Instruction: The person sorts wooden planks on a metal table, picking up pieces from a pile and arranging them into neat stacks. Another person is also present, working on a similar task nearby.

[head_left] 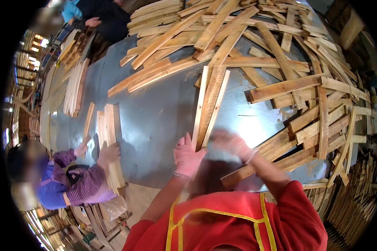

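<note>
My left hand (189,155), in a pink glove, is closed round the near end of a pale, narrow wooden slat (200,102). Beside it a wider, rough-faced wooden slat (213,98) lies lengthwise away from me, its near end at my fingers. Another pale slat (220,102) runs along the right side of that one. My right hand (231,145), also gloved in pink, is smeared by motion just right of the slats' near ends. Its fingers do not show clearly, so whether it holds anything cannot be told.
A jumbled pile of wooden slats (280,58) covers the far and right parts of the grey metal table (155,121). More slats (264,154) lie close to my right forearm. At left, a co-worker's gloved hand (109,154) holds a slat bundle (109,125). Another person (102,19) stands at the far left.
</note>
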Demonstrator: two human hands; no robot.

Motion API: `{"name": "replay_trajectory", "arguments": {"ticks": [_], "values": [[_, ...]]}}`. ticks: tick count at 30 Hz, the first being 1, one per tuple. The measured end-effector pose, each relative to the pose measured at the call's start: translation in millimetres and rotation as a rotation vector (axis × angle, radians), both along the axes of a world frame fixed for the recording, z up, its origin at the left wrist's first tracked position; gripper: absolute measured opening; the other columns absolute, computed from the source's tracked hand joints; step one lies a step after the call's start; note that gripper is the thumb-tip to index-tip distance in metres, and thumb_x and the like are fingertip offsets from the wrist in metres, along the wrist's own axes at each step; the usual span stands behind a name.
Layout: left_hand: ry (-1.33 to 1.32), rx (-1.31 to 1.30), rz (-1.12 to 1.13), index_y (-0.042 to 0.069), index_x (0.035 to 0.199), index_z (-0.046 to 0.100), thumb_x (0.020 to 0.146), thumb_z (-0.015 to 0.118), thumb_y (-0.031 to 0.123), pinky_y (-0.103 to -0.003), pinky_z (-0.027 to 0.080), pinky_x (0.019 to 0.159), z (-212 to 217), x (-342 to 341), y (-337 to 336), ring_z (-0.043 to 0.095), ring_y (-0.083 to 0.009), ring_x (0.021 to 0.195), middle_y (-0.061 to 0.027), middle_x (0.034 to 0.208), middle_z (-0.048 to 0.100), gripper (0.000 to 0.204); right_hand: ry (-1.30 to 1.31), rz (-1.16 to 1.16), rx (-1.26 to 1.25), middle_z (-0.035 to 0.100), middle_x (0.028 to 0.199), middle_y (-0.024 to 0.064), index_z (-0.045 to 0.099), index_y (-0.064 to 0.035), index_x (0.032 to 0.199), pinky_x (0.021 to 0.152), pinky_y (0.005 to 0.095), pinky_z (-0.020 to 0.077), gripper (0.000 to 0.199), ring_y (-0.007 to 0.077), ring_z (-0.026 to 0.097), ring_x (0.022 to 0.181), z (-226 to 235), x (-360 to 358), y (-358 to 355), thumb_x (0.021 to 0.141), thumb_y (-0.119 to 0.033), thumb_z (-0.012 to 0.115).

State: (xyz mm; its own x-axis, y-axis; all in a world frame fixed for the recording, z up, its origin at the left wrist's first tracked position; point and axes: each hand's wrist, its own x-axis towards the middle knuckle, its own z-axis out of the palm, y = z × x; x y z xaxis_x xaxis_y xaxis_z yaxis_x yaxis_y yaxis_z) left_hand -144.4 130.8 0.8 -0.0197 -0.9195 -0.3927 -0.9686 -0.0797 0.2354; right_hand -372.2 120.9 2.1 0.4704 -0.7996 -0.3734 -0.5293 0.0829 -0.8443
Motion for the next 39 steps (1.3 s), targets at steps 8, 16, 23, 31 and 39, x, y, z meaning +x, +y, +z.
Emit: {"name": "replay_trajectory", "arguments": {"ticks": [8,16,23,31,39], "values": [[0.492,0.21,0.203,0.012,0.156,0.046,0.08,0.083,0.031,-0.043,0.053,0.105,-16.5,29.0,-13.3,0.069,-0.0375,0.12,-0.0208,0.129,0.072,0.086,0.536,-1.719,-0.14,0.04,0.163,0.0321,0.031,-0.0035,0.164,0.118,0.0501,0.0424,0.111,0.0435,0.048,0.145,-11.3,-178.2,-111.5,0.08,-0.044,0.09],[0.506,0.116,0.237,0.005,0.13,0.066,0.082,0.078,0.027,-0.043,0.055,0.096,15.9,112.3,43.7,0.072,-0.0354,0.106,-0.0176,0.115,0.075,0.053,0.081,-1.752,-0.16,0.056,0.153,0.0273,0.032,-0.0039,0.164,0.113,0.0463,0.0468,0.103,0.0385,0.057,0.138,-46.3,-99.9,-114.7,0.085,-0.041,0.086],[-0.266,-0.044,0.191,0.013,0.153,0.044,0.084,0.077,0.037,-0.046,0.055,0.095,-22.7,244.0,93.4,0.067,-0.0338,0.113,-0.0152,0.129,0.064,0.08,0.683,-0.906,-0.302,0.051,0.152,0.0236,0.041,-0.0063,0.159,0.117,0.0496,0.0419,0.098,0.0432,0.047,0.141,-68.7,69.9,3.7,0.08,-0.046,0.083],[0.101,-0.006,0.261,0.013,0.164,0.028,0.087,0.077,0.045,-0.049,0.054,0.101,-52.8,272.2,91.4,0.064,-0.0367,0.123,-0.0162,0.14,0.058,0.097,-0.463,-0.898,-0.067,0.064,0.109,0.0117,0.048,-0.0018,0.137,0.081,0.0361,0.0562,0.058,0.0207,0.063,0.095,-69.0,219.4,29.8,0.083,-0.002,0.071],[0.815,0.089,0.36,0.007,0.156,0.049,0.089,0.072,0.026,-0.039,0.056,0.1,-5.8,261.4,87.7,0.066,-0.0268,0.119,-0.0136,0.133,0.067,0.073,-0.686,-0.65,0.414,0.067,0.136,0.0164,0.039,-0.0081,0.159,0.103,0.0389,0.0522,0.069,0.0245,0.064,0.121,-54.3,314.9,34.6,0.098,-0.019,0.07]]}}
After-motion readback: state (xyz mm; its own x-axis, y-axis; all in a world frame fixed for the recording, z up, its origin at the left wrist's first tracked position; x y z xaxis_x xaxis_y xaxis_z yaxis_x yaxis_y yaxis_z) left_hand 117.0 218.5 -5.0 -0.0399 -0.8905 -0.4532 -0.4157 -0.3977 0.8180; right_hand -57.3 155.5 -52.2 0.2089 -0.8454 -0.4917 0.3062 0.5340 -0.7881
